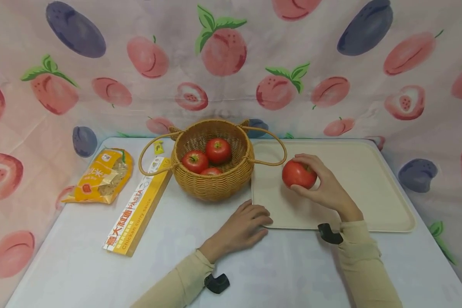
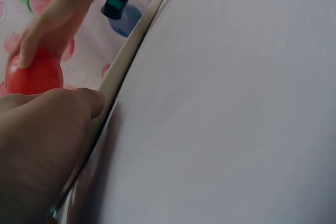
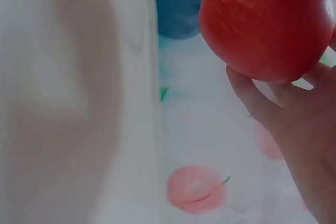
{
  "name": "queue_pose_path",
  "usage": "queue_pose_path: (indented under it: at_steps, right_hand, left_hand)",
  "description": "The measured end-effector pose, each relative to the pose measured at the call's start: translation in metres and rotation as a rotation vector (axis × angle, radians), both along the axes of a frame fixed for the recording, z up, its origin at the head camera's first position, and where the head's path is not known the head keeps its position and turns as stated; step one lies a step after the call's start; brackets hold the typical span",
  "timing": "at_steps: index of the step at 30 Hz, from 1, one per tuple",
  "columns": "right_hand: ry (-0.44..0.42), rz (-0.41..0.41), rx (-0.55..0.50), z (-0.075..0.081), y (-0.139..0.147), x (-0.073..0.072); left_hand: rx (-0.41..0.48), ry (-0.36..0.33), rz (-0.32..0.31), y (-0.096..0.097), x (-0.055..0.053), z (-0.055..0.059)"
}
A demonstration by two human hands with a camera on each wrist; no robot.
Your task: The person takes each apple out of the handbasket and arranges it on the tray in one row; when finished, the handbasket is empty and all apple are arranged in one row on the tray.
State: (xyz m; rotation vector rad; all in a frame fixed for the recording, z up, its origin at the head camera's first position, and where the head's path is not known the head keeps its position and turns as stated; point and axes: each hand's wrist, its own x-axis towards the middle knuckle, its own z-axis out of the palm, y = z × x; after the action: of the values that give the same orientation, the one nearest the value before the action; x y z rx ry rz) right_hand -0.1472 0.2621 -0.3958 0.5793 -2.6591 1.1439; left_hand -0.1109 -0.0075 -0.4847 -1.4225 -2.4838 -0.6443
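Observation:
In the head view my right hand [image 1: 323, 188] grips a red apple [image 1: 294, 174] between thumb and fingers, above the left part of a beige tray [image 1: 362, 188]. The right wrist view shows the apple [image 3: 268, 24] up close, apart from the tray surface. My left hand [image 1: 246, 224] rests at the tray's front left corner with relaxed fingers and holds nothing. Its thumb side lies by the tray rim in the left wrist view. Left of the tray stands a round wicker basket [image 1: 211, 186] with red apples [image 1: 218, 150] inside; its two handles are folded outward, the right one over the tray's edge.
Left of the basket lies a long yellow and white pasta box [image 1: 138, 209]. Farther left is a yellow food bag [image 1: 104, 175] with a clear window. A small yellow packet [image 1: 158, 147] sits behind the box. Fruit-printed cloth [image 1: 231, 98] hangs behind the white table [image 1: 169, 256].

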Motion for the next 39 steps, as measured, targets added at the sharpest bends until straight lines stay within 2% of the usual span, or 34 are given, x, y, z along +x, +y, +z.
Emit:
queue_pose_path:
  at_steps: [4,7,11,16,24,27,34,39]
  right_hand:
    - [-0.061,-0.027,-0.013,-0.014,0.008,-0.004]
    - [-0.115,-0.024,-0.024,-0.022,0.012,-0.007]
    - [-0.126,-0.016,-0.001,-0.028,0.015,-0.011]
    - [-0.113,-0.01,0.057,-0.03,0.017,-0.014]
    - [-0.158,-0.021,0.134,-0.033,0.014,-0.015]
    - [-0.148,-0.005,0.164,-0.033,0.012,-0.014]
    - [-0.166,0.038,0.23,-0.031,0.009,-0.008]
    - [-0.197,0.048,0.258,-0.027,0.01,-0.007]
  left_hand:
    - [-0.021,0.015,-0.017,0.004,0.001,0.002]
    - [-0.021,0.002,-0.029,0.006,0.002,0.004]
    - [-0.036,0.008,-0.041,0.006,0.001,0.008]
    - [-0.065,0.029,-0.026,0.007,0.0,0.007]
    - [-0.027,0.019,-0.021,0.008,0.003,0.002]
    - [-0.021,0.023,-0.02,0.008,0.003,0.001]
    - [0.002,-0.015,-0.028,0.006,0.002,-0.001]
    - [0.007,0.003,-0.024,0.006,0.0,-0.003]
